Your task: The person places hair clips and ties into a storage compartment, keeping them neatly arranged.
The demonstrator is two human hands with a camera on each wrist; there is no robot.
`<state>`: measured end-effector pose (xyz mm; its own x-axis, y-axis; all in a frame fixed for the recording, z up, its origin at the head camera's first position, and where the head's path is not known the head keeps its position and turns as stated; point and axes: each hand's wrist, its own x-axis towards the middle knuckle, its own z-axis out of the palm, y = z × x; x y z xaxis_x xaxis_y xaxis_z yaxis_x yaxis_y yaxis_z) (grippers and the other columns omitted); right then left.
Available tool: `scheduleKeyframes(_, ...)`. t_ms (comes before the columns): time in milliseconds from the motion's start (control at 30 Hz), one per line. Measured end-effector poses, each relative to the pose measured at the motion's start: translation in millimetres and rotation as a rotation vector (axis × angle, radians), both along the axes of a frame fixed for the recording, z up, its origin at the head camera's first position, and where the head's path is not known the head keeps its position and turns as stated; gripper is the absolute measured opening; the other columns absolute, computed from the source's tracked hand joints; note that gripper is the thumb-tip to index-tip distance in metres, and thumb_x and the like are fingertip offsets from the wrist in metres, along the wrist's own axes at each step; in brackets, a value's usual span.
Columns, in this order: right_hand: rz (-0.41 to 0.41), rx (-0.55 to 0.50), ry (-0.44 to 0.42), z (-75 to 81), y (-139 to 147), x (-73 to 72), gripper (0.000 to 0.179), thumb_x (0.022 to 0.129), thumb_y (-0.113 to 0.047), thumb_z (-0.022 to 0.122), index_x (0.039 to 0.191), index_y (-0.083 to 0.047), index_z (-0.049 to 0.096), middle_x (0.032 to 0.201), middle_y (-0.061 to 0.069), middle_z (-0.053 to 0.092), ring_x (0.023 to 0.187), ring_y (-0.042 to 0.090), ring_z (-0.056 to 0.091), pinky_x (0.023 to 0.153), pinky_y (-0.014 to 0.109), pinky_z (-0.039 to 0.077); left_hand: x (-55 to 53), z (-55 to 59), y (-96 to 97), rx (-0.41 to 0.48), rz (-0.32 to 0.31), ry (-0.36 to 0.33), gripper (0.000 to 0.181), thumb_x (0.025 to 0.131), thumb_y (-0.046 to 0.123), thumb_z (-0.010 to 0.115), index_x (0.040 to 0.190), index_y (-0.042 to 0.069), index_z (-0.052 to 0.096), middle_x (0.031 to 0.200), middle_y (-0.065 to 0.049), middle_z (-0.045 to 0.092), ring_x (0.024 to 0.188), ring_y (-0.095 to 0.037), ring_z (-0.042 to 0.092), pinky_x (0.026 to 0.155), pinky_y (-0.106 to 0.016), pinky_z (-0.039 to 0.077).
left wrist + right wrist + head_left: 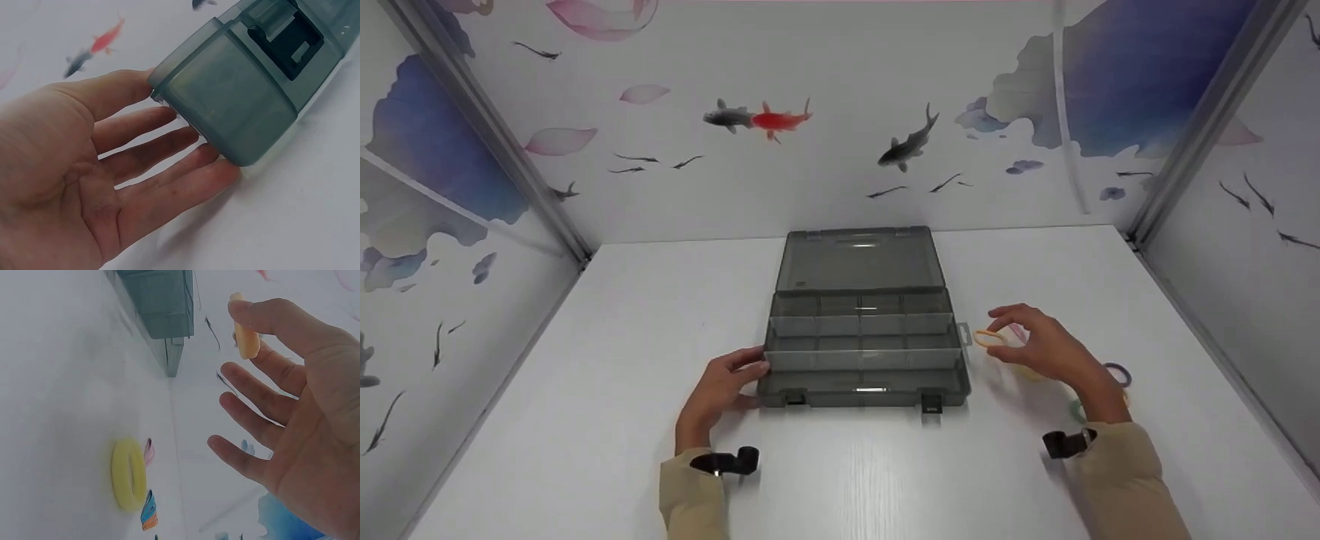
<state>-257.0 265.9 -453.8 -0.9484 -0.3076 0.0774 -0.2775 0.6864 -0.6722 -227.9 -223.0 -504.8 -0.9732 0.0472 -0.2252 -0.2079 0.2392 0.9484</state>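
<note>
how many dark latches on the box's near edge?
2. One latch sits toward the near-left corner of the box, the other latch toward its near-right corner. That edge shows whole in the head view; none look hidden.

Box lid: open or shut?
Open. In the head view, the lid lies back beyond the grey box, leaving its divided compartments uncovered.

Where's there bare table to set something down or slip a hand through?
Bare table lies left of the box and left hand, out to the left wall; in front of the box, between the sleeves; and right of the lid, behind the right hand. It's crowded right of the box, where that hand holds a ring near loose rings.
</note>
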Motion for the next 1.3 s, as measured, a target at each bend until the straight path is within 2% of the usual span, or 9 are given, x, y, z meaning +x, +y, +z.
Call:
scheduleKeyframes(333, 0.038, -0.002, 0.004, -0.9, -27.8, -7.0, 0.028, 0.088, -0.018, 0.077, 0.112, -0.008, 0.067, 0.143, 0.018, 0.055, 0.138, 0.043, 0.044, 0.108, 0.065, 0.039, -0.2, -0.8, 1.4, 0.028, -0.008, -0.007, 0.054, 0.096, 0.027, 0.069, 0.145, 0.011, 0.053, 0.15, -0.015, 0.051, 0.138, -0.036, 0.049, 0.082, -0.042, 0.061)
scheduleKeyframes(500, 0.103, -0.028, 0.035, 1.9, -41.3, -10.0, 0.028, 0.088, -0.015, 0.077, 0.112, -0.007, 0.065, 0.139, 0.019, 0.057, 0.133, 0.041, 0.05, 0.104, 0.062, 0.042, -1.4, -5.3, 2.3, 0.047, -0.037, 0.008, 0.056, 0.096, 0.027, 0.068, 0.148, 0.014, 0.05, 0.153, -0.014, 0.048, 0.14, -0.037, 0.047, 0.08, -0.044, 0.061)
scheduleKeyframes(633, 0.15, -0.029, 0.031, 12.6, -56.1, -16.4, 0.027, 0.088, -0.016, 0.077, 0.112, -0.009, 0.064, 0.137, 0.018, 0.058, 0.133, 0.04, 0.05, 0.105, 0.062, 0.042, -1.6, -7.1, 1.7, 0.05, -0.035, 0.021, 0.057, 0.096, 0.027, 0.068, 0.148, 0.015, 0.05, 0.153, -0.014, 0.048, 0.14, -0.036, 0.046, 0.079, -0.044, 0.061)
scheduleKeyframes(1000, 0.204, -0.033, -0.002, 51.7, -106.1, -35.4, 0.029, 0.09, -0.019, 0.076, 0.115, -0.008, 0.066, 0.139, 0.017, 0.058, 0.134, 0.038, 0.05, 0.105, 0.057, 0.045, 0.8, -7.9, -2.6, 0.052, -0.015, 0.003, 0.057, 0.095, 0.031, 0.069, 0.148, 0.018, 0.051, 0.153, -0.012, 0.048, 0.142, -0.035, 0.045, 0.082, -0.043, 0.06)
scheduleKeyframes(1133, 0.195, -0.024, -0.043, 58.0, -125.4, -42.8, 0.03, 0.091, -0.023, 0.076, 0.116, -0.01, 0.066, 0.14, 0.014, 0.059, 0.137, 0.036, 0.049, 0.107, 0.056, 0.044, 1.2, -7.2, -2.1, 0.053, -0.02, 0.009, 0.057, 0.096, 0.031, 0.069, 0.148, 0.018, 0.051, 0.153, -0.012, 0.048, 0.141, -0.036, 0.046, 0.082, -0.042, 0.06)
scheduleKeyframes(1300, 0.178, -0.003, -0.085, 60.0, -149.7, -54.0, 0.037, 0.091, -0.026, 0.075, 0.122, -0.01, 0.066, 0.139, 0.013, 0.059, 0.133, 0.035, 0.052, 0.102, 0.053, 0.048, 0.4, -3.6, -2.6, 0.057, -0.031, 0.017, 0.056, 0.096, 0.029, 0.068, 0.149, 0.017, 0.05, 0.153, -0.013, 0.048, 0.142, -0.037, 0.045, 0.083, -0.044, 0.06)
